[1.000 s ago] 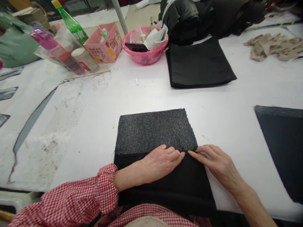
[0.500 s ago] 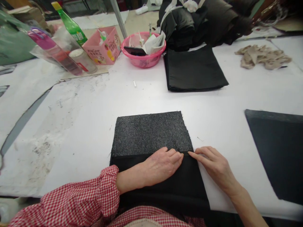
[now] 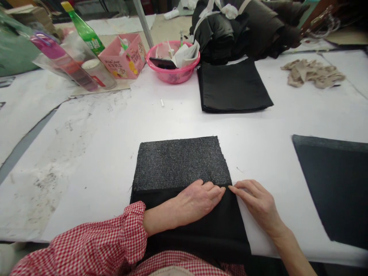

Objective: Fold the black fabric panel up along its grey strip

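A dark grey speckled fabric panel [image 3: 178, 163] lies in front of me, with smooth black fabric [image 3: 198, 228] covering its near part and running down over the table's front edge. Along the line where the two meet, my left hand [image 3: 199, 197] rests with its fingers together, pinching the black fabric's edge near the right end. My right hand [image 3: 257, 201] is at the right corner of that same edge, thumb and forefinger closed on it. A small gap separates the two hands' fingertips. The undersides of the fingers are hidden.
Behind the panel lies a stack of black fabric pieces [image 3: 234, 86], with a pink basin [image 3: 172, 73] beside it. Another black piece [image 3: 339, 188] is at the right. Beige cloth strips [image 3: 313, 73], a pink box [image 3: 123, 57] and a green bottle [image 3: 86, 34] stand farther back.
My left fingertips have slid slightly right along the fabric edge, closer to the right hand. The whole view has shifted a little; the right hand keeps its pinch at the corner.
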A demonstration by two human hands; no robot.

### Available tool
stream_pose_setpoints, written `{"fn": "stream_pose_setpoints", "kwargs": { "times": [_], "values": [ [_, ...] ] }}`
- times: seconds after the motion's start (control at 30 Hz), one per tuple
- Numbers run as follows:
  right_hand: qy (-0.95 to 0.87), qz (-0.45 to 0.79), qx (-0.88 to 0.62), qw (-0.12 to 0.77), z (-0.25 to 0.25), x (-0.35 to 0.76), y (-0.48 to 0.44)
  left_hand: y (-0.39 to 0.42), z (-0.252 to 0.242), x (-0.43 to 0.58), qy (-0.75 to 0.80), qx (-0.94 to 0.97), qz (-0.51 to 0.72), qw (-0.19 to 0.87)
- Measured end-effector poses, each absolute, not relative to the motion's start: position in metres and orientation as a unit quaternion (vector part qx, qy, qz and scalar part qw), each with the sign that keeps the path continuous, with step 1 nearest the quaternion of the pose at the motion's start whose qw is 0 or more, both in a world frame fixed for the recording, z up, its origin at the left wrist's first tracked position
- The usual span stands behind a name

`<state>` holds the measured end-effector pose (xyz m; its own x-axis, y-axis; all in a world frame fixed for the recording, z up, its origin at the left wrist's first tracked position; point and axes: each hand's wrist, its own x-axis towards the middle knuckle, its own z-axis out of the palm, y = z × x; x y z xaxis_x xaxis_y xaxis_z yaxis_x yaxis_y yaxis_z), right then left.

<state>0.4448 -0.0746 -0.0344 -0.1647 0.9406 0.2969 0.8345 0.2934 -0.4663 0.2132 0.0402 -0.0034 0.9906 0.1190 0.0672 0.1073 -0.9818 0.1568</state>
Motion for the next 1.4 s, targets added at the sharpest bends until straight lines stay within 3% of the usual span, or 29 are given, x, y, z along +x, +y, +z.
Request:
{"fn": "stream_pose_setpoints", "kwargs": {
  "times": [0.47, 1.03, 1.23, 1.4],
  "values": [
    [-0.68, 0.106, -0.648, 0.327, -0.025, 0.447, -0.081, 0.03, -0.003, 0.222, 0.095, 0.991, 0.049, 0.081],
    [-0.758, 0.059, -0.604, 0.239, -0.029, 0.442, -0.084, 0.025, 0.001, 0.229, 0.133, 0.986, 0.037, 0.09],
    [-0.703, 0.042, -0.661, 0.26, -0.03, 0.432, -0.095, 0.025, 0.002, 0.228, 0.137, 0.985, 0.051, 0.089],
    [-0.712, -0.007, -0.678, 0.182, -0.033, 0.418, -0.1, 0.025, -0.001, 0.224, 0.135, 0.985, 0.072, 0.079]
  ]
}}
